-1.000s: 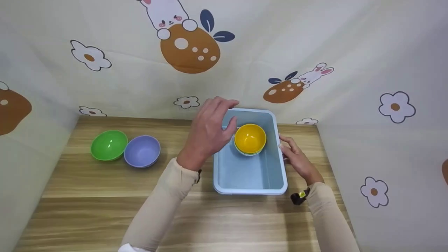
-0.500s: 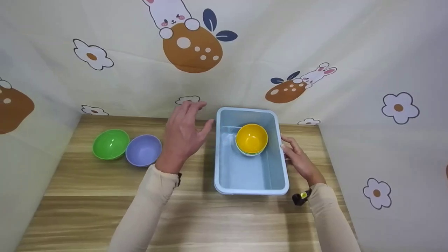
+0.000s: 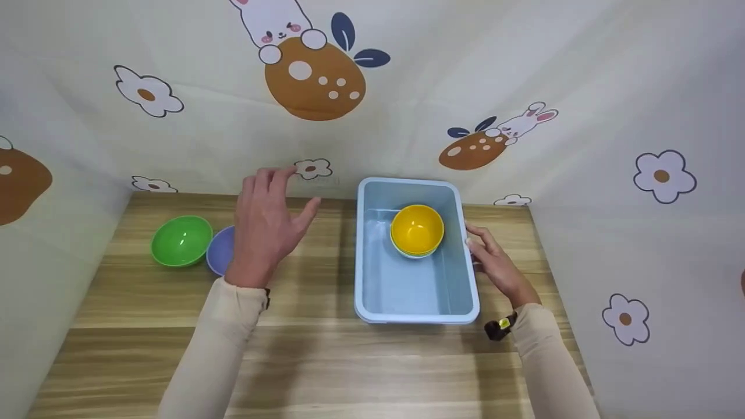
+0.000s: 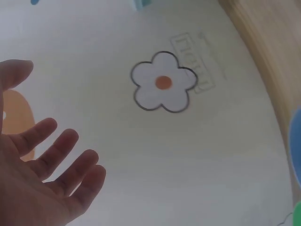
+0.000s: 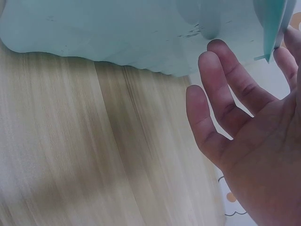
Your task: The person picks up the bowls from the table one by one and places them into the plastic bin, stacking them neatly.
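My left hand is raised in the head view, fingers spread and holding nothing; it partly covers a purple bowl. Against that bowl stands a green bowl. In the left wrist view the left hand has loosely bent fingers. My right hand holds the right rim of a light blue plastic bin, thumb at the rim. From the right wrist view, several fingers of the right hand lie along the outer wall. Inside the bin sits a yellow bowl, stacked on paler bowls that are mostly hidden.
A wooden table carries everything. Behind it and on both sides hang cream cloth walls printed with rabbits and flowers. The bin's far end stands close to the back cloth.
My left hand has moved left, from over the bin to in front of the purple bowl. The right hand stays at the bin's rim, and the bowls have not moved.
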`<state>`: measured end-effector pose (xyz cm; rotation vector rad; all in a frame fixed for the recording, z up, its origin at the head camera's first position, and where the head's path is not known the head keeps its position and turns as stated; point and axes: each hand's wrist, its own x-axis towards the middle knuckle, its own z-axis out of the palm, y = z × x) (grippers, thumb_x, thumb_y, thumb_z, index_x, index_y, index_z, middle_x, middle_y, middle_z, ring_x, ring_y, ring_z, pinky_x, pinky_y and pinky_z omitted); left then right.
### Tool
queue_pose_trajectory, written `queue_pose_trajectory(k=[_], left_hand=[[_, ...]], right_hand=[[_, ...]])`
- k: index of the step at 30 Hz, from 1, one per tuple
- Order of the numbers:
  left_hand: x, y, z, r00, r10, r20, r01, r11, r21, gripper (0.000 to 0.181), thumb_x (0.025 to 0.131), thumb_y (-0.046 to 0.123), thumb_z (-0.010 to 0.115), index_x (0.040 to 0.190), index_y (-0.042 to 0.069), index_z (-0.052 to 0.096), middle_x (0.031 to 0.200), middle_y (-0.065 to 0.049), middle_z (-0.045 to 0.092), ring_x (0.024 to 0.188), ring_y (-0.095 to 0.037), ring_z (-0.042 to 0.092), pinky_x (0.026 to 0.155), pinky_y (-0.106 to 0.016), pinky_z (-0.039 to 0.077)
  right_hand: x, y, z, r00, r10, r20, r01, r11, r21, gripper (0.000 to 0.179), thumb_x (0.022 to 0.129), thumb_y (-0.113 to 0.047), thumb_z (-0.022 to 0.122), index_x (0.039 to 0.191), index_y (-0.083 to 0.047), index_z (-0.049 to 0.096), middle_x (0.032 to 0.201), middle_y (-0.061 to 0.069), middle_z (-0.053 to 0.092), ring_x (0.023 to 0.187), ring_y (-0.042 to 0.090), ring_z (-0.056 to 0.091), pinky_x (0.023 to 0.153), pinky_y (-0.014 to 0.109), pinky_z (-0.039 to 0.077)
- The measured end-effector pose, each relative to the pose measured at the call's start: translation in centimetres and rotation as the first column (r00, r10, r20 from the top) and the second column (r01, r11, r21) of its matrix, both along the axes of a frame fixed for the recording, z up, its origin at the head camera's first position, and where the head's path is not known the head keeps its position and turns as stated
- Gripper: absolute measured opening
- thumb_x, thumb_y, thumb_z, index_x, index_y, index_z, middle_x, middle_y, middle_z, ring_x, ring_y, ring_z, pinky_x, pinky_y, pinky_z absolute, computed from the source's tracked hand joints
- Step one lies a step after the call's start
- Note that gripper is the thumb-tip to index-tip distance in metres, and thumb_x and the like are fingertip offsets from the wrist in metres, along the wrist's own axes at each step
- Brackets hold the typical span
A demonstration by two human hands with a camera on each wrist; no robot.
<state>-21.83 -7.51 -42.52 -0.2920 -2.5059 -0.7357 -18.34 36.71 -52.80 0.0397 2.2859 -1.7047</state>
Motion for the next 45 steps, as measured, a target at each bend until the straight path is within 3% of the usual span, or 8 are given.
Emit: queue_pose_trajectory(k=[7, 11, 17, 24, 32, 35, 39, 45], left_hand=[[-0.4, -1.4, -1.6, 0.992, 0.059, 0.108, -0.059, 0.998, -0.006, 0.067, 0.089, 0.052, 0.071, 0.138, 0.009, 0.057, 0.134, -0.019, 0.055, 0.118, -0.039, 0.049, 0.097, -0.054, 0.044], [-0.8, -2.1, -2.7, 0.98, 0.089, 0.178, -0.09, 0.996, -0.002, 0.072, 0.089, 0.054, 0.07, 0.142, 0.009, 0.053, 0.143, -0.018, 0.049, 0.127, -0.04, 0.044, 0.105, -0.057, 0.04], [-1.1, -3.3, -4.6, 0.953, 0.112, 0.281, -0.117, 0.993, 0.003, 0.076, 0.09, 0.054, 0.068, 0.148, 0.01, 0.046, 0.155, -0.02, 0.039, 0.142, -0.043, 0.034, 0.117, -0.062, 0.029], [-1.1, -5.3, -7.1, 0.91, 0.151, 0.385, -0.165, 0.986, 0.003, 0.08, 0.091, 0.051, 0.068, 0.152, 0.007, 0.041, 0.157, -0.025, 0.034, 0.142, -0.049, 0.032, 0.117, -0.067, 0.024], [-0.8, -6.6, -9.8, 0.87, 0.192, 0.455, -0.22, 0.976, 0.009, 0.081, 0.09, 0.052, 0.067, 0.153, 0.01, 0.038, 0.159, -0.025, 0.032, 0.146, -0.05, 0.027, 0.119, -0.068, 0.023], [-0.8, -6.8, -10.6, 0.868, 0.193, 0.458, -0.216, 0.976, -0.002, 0.081, 0.09, 0.052, 0.067, 0.153, 0.01, 0.039, 0.158, -0.025, 0.033, 0.147, -0.05, 0.027, 0.12, -0.068, 0.02], [-0.7, -7.1, -11.4, 0.863, 0.194, 0.466, -0.219, 0.976, 0.0, 0.084, 0.088, 0.053, 0.068, 0.153, 0.009, 0.039, 0.157, -0.027, 0.033, 0.148, -0.051, 0.026, 0.121, -0.068, 0.019], [-0.3, -7.6, -12.2, 0.831, 0.194, 0.522, -0.232, 0.973, 0.008, 0.089, 0.088, 0.055, 0.069, 0.156, 0.01, 0.033, 0.16, -0.028, 0.026, 0.148, -0.054, 0.023, 0.121, -0.07, 0.016]], right_hand=[[0.0, 0.2, 0.2, 1.0, -0.008, 0.011, 0.008, 1.0, -0.005, 0.051, 0.109, -0.038, 0.044, 0.157, -0.022, 0.033, 0.122, 0.015, 0.071, 0.094, 0.015, 0.073, 0.087, 0.037, 0.059], [0.0, 0.1, 0.3, 1.0, -0.01, 0.014, 0.01, 1.0, 0.006, 0.051, 0.109, -0.038, 0.045, 0.157, -0.024, 0.034, 0.122, 0.019, 0.07, 0.094, 0.016, 0.073, 0.088, 0.037, 0.059], [0.0, 0.0, 0.0, 1.0, -0.013, 0.011, 0.013, 1.0, 0.015, 0.051, 0.108, -0.04, 0.046, 0.156, -0.025, 0.035, 0.128, 0.023, 0.068, 0.096, 0.016, 0.073, 0.089, 0.039, 0.059], [0.0, -0.1, 0.0, 1.0, -0.015, 0.017, 0.015, 1.0, 0.007, 0.052, 0.108, -0.04, 0.046, 0.157, -0.024, 0.035, 0.122, 0.017, 0.071, 0.094, 0.017, 0.073, 0.089, 0.042, 0.059], [0.0, 0.1, 0.0, 1.0, -0.003, 0.017, 0.003, 1.0, 0.002, 0.052, 0.109, -0.04, 0.045, 0.156, -0.022, 0.034, 0.12, 0.015, 0.071, 0.094, 0.016, 0.073, 0.09, 0.038, 0.059], [0.1, 0.1, 0.0, 1.0, -0.007, 0.025, 0.007, 1.0, 0.016, 0.052, 0.109, -0.041, 0.044, 0.156, -0.024, 0.034, 0.123, 0.015, 0.071, 0.095, 0.016, 0.073, 0.091, 0.038, 0.058], [0.1, 0.2, 0.0, 1.0, -0.014, 0.025, 0.013, 1.0, 0.023, 0.052, 0.109, -0.042, 0.044, 0.157, -0.025, 0.033, 0.126, 0.018, 0.069, 0.096, 0.016, 0.073, 0.091, 0.039, 0.058], [0.0, 0.0, 0.0, 1.0, -0.011, 0.018, 0.011, 1.0, 0.019, 0.052, 0.109, -0.041, 0.044, 0.157, -0.024, 0.034, 0.126, 0.02, 0.069, 0.096, 0.017, 0.073, 0.09, 0.04, 0.058]])
